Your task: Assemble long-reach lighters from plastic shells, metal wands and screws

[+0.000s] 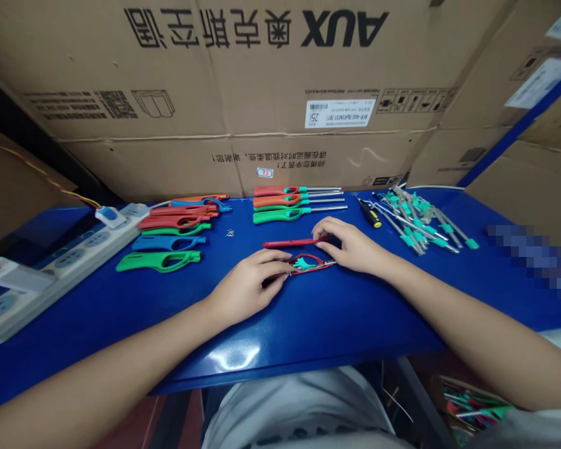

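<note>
A: Judging from the head view, how far is the work standing?

B: In my opinion, this one piece is standing about halfway. The left hand (249,284) is holding the open red shell (309,270), its fingers closing over the handle end. A teal part (303,263) is sitting inside, and a metal tube (330,264) is pointing out on the right.

A: And what is the right hand (355,246) doing?

B: It is pinching the end of the red half-shell (287,243), which is lying just beyond the open red shell. So the two halves are lying apart.

A: Which pieces are looking complete?

B: Beyond the open red shell, a small row of tubed lighters (280,216) is lying. I am judging them as assembled, but their fastening I cannot tell.

A: And what is remaining?

B: To the left of the open red shell, coloured bodies (143,261) are showing no tubes. To its right, a pile of loose tubes (418,221) is lying, with a screwdriver (371,215) nearer. Small metal pieces (230,233), perhaps screws, are resting beyond it, leftward.
</note>
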### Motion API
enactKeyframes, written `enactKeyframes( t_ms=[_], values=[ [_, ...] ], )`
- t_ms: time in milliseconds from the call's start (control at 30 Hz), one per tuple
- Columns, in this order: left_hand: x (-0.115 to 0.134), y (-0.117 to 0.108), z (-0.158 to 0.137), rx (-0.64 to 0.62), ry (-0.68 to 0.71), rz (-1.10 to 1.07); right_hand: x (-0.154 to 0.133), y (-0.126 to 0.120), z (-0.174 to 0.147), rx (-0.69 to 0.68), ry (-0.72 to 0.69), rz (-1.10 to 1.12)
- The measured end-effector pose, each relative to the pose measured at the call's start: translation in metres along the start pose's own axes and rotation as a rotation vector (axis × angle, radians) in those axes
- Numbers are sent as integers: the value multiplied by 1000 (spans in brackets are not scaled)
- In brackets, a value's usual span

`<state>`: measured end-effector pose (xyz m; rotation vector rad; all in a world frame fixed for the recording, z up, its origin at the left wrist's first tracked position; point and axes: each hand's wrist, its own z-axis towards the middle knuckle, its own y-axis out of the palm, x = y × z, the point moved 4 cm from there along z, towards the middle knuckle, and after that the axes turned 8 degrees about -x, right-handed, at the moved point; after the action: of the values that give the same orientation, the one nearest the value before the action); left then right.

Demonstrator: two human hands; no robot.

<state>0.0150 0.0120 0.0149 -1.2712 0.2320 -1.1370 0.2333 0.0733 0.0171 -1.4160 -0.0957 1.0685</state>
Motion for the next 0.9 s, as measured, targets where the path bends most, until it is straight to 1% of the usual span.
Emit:
enactKeyframes(
  t_ms=[100, 167, 267, 333, 400, 467, 567, 667, 800, 900],
  values=[
    [1, -9, 2, 63, 11, 32, 2, -4, 1, 90, 101, 187],
    [2, -16, 3, 96, 31, 127, 5, -4, 1, 95, 188, 387],
    [1, -25, 3, 125, 39, 253, 6, 0, 0, 4, 304, 666],
    [2, -27, 3, 123, 64, 256, 3, 1, 0, -65, 329, 745],
    [2, -28, 2, 105, 80, 228, -2, 1, -1, -113, 285, 707],
    [2, -26, 1, 84, 63, 200, -9, 0, -1, -149, 193, 571],
    [-2, -23, 1, 38, 12, 162, -20, -1, -2, -181, 18, 308],
    [-6, -19, 2, -5, -46, 112, -25, -2, -3, -172, -108, 178],
    [-8, -19, 4, -11, -137, 16, -24, 0, -4, -151, -118, 161],
    [-6, -21, 5, 10, -181, -3, -24, 2, -5, -129, -113, 128]
  ],
)
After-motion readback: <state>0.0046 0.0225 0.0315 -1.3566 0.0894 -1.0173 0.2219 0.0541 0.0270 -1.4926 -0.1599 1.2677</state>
